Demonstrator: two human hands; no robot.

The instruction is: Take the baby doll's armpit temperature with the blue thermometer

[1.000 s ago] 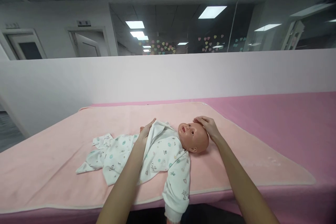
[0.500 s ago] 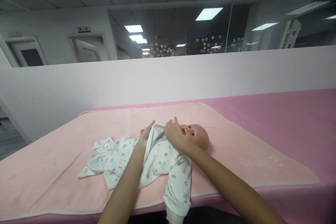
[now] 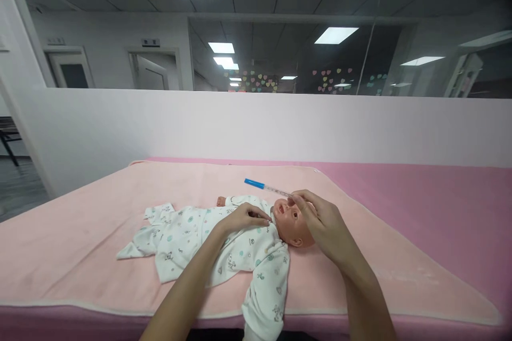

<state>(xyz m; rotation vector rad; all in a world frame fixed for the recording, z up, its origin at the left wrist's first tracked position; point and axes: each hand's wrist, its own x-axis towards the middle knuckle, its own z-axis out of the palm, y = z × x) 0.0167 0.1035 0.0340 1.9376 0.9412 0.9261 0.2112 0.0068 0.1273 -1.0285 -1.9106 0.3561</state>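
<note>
The blanket leaves room left of the doll and right of the right hand. The wall closes the far side; the thermometer juts leftward.

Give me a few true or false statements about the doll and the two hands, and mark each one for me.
1. The right hand holds a slim stick with a blue end. True.
2. The left hand is at the chest of the doll, on its printed white clothes. True.
3. The doll lies face down. False: it lies face up.
4. The blue end is gripped inside the right hand. False: it points away from that hand, which grips the other end.
5. The doll lies on a peach blanket. True.
6. Both hands hold the stick. False: only the right one does.
</note>
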